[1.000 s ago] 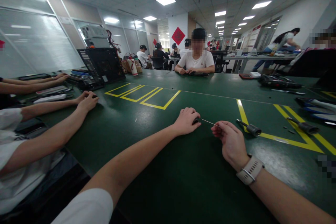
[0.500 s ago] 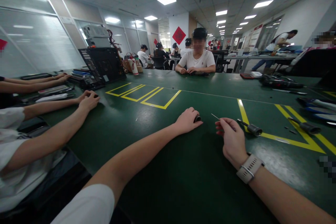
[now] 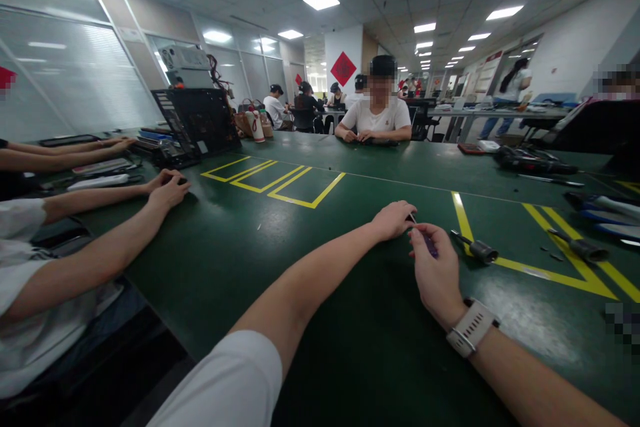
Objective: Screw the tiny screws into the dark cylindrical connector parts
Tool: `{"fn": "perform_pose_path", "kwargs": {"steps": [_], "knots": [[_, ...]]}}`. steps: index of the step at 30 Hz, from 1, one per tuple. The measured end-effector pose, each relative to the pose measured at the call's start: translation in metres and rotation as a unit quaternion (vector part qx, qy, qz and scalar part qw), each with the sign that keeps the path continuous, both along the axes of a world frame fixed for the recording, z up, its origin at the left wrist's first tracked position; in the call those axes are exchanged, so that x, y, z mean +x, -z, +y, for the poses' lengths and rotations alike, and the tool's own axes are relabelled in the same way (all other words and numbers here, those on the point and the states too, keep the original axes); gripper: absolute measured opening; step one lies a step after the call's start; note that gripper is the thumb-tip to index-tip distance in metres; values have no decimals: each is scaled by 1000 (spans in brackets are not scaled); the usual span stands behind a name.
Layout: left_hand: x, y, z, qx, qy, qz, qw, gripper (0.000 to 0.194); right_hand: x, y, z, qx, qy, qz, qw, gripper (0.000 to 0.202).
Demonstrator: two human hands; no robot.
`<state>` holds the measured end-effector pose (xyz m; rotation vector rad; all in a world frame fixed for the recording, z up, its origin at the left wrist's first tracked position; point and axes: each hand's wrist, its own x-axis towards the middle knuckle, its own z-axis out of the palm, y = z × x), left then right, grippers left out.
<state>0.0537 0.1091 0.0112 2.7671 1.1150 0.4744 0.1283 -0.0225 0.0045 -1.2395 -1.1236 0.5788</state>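
My left hand [image 3: 395, 220] is closed above the green table, its fingers curled round a dark cylindrical part that they now mostly hide. Just to its right, my right hand [image 3: 436, 263] is wrapped round a small screwdriver [image 3: 431, 247] with a dark purple handle. Its thin shaft points up and left into the fingers of my left hand; where the tip meets the part I cannot see. Beyond my right hand lies a dark grey metal cup with a shank [image 3: 483, 251], and farther right a second similar cup with a shank [image 3: 587, 250].
Small dark bits [image 3: 556, 257] lie between the two cups. Yellow tape [image 3: 545, 273] marks the green table [image 3: 300, 267]. Blue-and-white tools [image 3: 605, 207] rest at the right. A co-worker's hands [image 3: 170, 190] are at the left; another person [image 3: 375, 113] sits opposite.
My left hand has moved right with the dark part, up to the screwdriver tip. My right hand has turned slightly, showing the purple handle.
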Motion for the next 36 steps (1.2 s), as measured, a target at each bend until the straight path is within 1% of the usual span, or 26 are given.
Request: {"fn": "perform_pose_path", "kwargs": {"steps": [3,7,9,11,12,13,16,19,21,24,26,29,33,36], "knots": [[14,5,9,0,29,3,1000,35,-2,-3,-4,19,-16,-45,999,17],[17,10,14,11,42,-4,999,35,-4,-7,-9,57,-33,-105,992,13],[15,9,10,29,14,-24,999,40,-7,-8,-11,85,-39,-135,986,11],[15,6,0,64,-28,-57,996,47,-10,-10,-13,117,-49,-166,978,10],[16,4,-6,84,-39,-70,993,48,-12,-10,-14,134,-56,-182,973,10],[19,2,-14,101,-31,-72,992,48,-14,-10,-16,151,-65,-197,966,10],[34,-1,-37,131,56,-52,988,44,-18,-11,-24,204,-102,-243,943,13],[54,0,-55,145,155,-24,977,47,-21,-12,-34,250,-143,-283,915,15],[66,2,-59,135,186,2,973,50,-22,-14,-39,277,-160,-315,894,17],[74,3,-58,80,200,33,976,50,-22,-16,-43,309,-161,-360,866,18],[74,2,-57,47,207,33,977,45,-23,-17,-43,317,-156,-374,857,17],[69,-1,-60,37,219,20,975,39,-23,-18,-42,324,-162,-387,848,18],[56,-3,-75,53,226,24,972,34,-22,-20,-43,339,-198,-406,825,22],[38,-4,-90,52,232,17,971,31,-23,-20,-44,338,-219,-413,817,22]]}}
